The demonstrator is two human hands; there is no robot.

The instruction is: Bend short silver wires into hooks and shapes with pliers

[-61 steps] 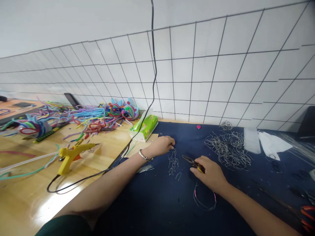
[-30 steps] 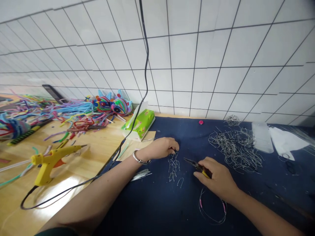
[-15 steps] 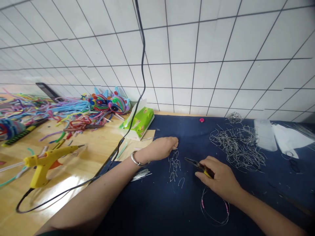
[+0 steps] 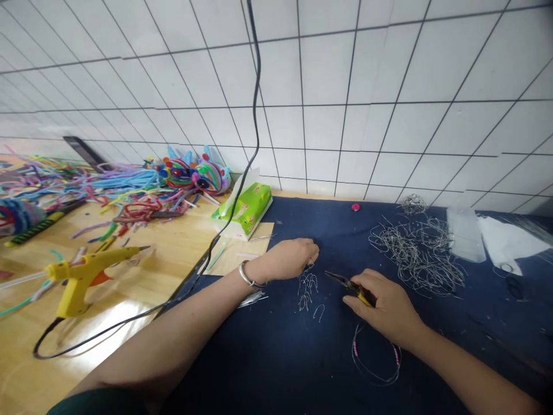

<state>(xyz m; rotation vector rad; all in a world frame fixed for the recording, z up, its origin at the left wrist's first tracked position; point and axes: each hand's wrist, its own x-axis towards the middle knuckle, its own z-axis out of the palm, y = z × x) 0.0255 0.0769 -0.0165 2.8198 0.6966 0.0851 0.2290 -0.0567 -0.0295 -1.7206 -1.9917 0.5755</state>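
On dark blue cloth: bent wires are lying beside the left hand, its fingers curling, hold unclear; right hand is gripping pliers, fingers clamping them.

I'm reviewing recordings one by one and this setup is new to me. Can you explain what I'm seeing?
No machine here: these are a person's two bare hands, filmed by a camera worn on the head, looking forward and down. The right hand holds pliers. The left hand is at some bent wires; whether it grips one is unclear. Also on the dark blue surface lie a wire tangle and a loop with pink beads. A yellow glue gun lies on the wooden surface at left.
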